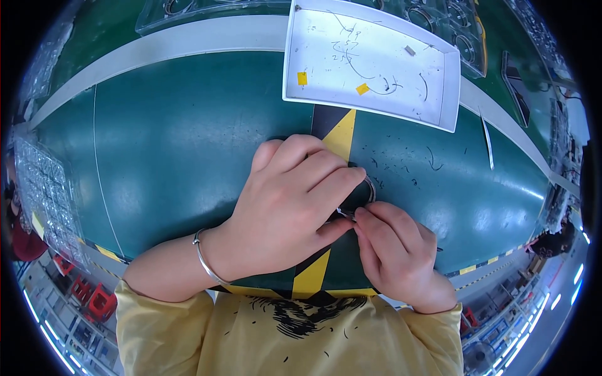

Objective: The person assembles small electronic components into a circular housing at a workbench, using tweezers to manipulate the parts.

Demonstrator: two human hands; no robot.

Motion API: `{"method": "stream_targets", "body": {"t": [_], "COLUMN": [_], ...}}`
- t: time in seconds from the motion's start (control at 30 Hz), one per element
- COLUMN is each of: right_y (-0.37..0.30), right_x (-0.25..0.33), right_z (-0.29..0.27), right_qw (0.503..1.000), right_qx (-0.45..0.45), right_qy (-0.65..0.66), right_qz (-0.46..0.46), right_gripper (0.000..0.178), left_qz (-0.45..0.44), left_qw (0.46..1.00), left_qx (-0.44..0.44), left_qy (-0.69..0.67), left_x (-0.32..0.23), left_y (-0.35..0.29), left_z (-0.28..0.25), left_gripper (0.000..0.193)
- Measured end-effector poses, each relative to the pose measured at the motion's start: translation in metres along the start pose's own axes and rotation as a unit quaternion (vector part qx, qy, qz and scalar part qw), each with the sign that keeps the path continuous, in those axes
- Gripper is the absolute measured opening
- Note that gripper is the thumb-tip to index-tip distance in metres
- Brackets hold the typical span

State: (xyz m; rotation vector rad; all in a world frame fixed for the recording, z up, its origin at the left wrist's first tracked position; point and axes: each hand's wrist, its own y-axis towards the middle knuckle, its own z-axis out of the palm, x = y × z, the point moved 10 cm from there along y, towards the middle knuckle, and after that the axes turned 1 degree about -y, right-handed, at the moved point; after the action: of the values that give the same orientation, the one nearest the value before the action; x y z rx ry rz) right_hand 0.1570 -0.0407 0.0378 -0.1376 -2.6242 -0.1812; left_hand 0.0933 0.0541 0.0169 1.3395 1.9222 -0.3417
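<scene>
My left hand [282, 200], a bangle on its wrist, is closed round a thin, shiny metal ring [373, 190]. Most of the ring is hidden behind the fingers; its curved right side shows past the index fingertip. My right hand [398, 250] is pinched against the ring's near side, thumb and fingertips pressed together. Between the two hands a small shiny bit [345, 214] shows; I cannot make out whether it belongs to the ring. Thin black shavings [407, 166] lie scattered on the green mat [175, 138] beyond my right hand.
A shallow white box [395, 103] at the back holds yellow scraps, a small grey piece and black strands. A thin pointed silver tool [487, 144] lies at right, with a phone [515, 88] beyond. Clear trays [47, 194] stand at left; another tray [464, 37] with rings is behind the box.
</scene>
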Motion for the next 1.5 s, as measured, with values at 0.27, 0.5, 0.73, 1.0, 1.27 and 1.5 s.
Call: {"method": "stream_targets", "body": {"t": [0.27,0.5,0.73,1.0,1.27,1.5], "right_y": [-0.0011,-0.0011,-0.0002,0.0017,0.0023,0.0014], "right_x": [-0.0004,0.0009,0.0036,0.0048,0.0035,0.0042], "right_z": [0.0008,0.0003,0.0015,-0.0007,0.0009,0.0026], "right_qw": [1.000,1.000,0.999,0.999,0.999,0.999], "right_qx": [-0.003,-0.006,0.004,-0.004,0.006,-0.007], "right_qy": [-0.009,-0.020,-0.033,-0.046,-0.038,-0.053], "right_qz": [0.005,-0.005,-0.002,-0.013,-0.008,-0.012], "right_gripper": [0.022,0.021,0.021,0.021,0.020,0.021], "left_qz": [-0.001,-0.002,-0.003,-0.002,-0.008,-0.004], "left_qw": [1.000,1.000,1.000,1.000,1.000,1.000], "left_qx": [0.006,0.004,-0.004,-0.005,-0.003,-0.007], "left_qy": [0.005,0.002,-0.005,-0.003,-0.002,0.001], "left_x": [0.0003,-0.0003,0.0002,-0.0022,-0.0029,-0.0017], "left_y": [-0.0003,0.0005,-0.0001,-0.0020,-0.0007,-0.0007], "left_z": [0.0015,0.0023,-0.0015,0.0009,0.0019,0.0009], "left_gripper": [0.059,0.058,0.059,0.058,0.056,0.056]}}
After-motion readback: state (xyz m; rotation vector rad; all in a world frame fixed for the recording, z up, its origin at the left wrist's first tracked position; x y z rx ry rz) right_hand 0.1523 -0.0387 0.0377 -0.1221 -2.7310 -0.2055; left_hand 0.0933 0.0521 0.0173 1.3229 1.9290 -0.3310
